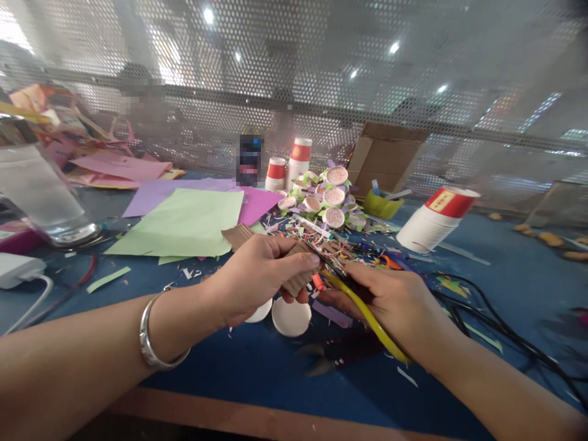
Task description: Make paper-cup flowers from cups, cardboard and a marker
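Observation:
My left hand (pixel 264 269) is closed on a small piece of brown corrugated cardboard (pixel 297 278), pinched between thumb and fingers. My right hand (pixel 397 300) grips scissors (pixel 370 312) with yellow handles. Their dark blades point up and left and meet the cardboard's edge beside my left thumb; whether they are parted is unclear. Another strip of corrugated cardboard (pixel 236 235) shows behind my left wrist. Below my hands lie two white paper discs, one of them a full round disc (pixel 291 316), and dark-handled snips (pixel 337 355).
Green paper (pixel 184 223) lies left of a heap of decorated discs (pixel 334 197). Stacked paper cups (pixel 436 219) lean at the right, near black cables (pixel 496 324). A glass of water (pixel 41 190) stands left. Paper scraps litter the blue table; a perforated screen (pixel 294 73) rises behind.

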A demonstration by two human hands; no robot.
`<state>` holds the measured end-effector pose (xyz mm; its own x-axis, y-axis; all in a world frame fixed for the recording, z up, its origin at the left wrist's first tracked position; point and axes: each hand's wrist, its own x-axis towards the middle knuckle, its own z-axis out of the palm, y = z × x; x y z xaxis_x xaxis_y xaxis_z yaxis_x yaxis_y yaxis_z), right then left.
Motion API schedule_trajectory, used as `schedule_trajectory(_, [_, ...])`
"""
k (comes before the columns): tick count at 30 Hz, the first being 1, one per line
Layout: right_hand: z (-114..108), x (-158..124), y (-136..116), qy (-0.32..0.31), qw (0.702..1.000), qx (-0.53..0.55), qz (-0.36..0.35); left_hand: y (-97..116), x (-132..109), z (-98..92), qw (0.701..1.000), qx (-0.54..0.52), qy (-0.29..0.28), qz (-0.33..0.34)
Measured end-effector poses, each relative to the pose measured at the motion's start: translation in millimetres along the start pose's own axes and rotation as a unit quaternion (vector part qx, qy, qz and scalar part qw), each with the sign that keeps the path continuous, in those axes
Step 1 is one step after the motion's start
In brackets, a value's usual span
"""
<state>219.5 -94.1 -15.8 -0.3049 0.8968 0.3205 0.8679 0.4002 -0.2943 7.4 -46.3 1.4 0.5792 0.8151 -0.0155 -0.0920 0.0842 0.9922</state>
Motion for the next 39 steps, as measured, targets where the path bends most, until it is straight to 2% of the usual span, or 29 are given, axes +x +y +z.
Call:
schedule_trajectory(6, [3, -1, 5, 0.004, 1.000, -0.009, -0.019, 1, 2, -3.0, 0.999, 0.027, -0.027, -0.031])
schedule_trajectory(11, [6, -3, 6, 0.005, 1.000, 0.022, -0.004, 2, 3, -5.2, 0.998, 0.028, -0.033, -0.049])
schedule_trajectory(16, [7, -1, 5, 0.023, 1.000, 0.010, -0.012, 0, 5, -4.8, 0.998, 0.017, -0.042, -0.038])
schedule_trajectory(24, [7, -3, 6, 0.023, 1.000, 0.011, -0.006, -6, 7, -4.4, 0.996, 0.011, -0.085, -0.014])
schedule_trajectory(31, [6, -1, 6, 0.028, 0.999, 0.038, -0.008, -7, 9, -6.9, 0.996, 0.058, -0.066, -0.003])
schedule_trajectory(39, [6, -2, 4, 0.034, 0.999, 0.024, -0.014, -8, 10, -8.5, 0.994, 0.045, -0.103, -0.006])
